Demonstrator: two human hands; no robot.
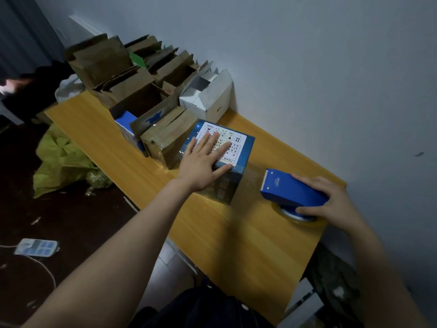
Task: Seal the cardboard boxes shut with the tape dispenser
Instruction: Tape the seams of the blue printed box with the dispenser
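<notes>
Blue tape dispenser lies on the wooden tabletop, gripped by the right hand, whose fingers curl around its rear and the tape roll. Well apart from it, the left hand presses flat, fingers spread, on top of a blue cardboard box. Beyond the left hand stand more cardboard boxes, brown and white.

dim, bluish room light, soft shadows, wide-angle bending at the edges, slight blur throughout, dark floor at left.
</notes>
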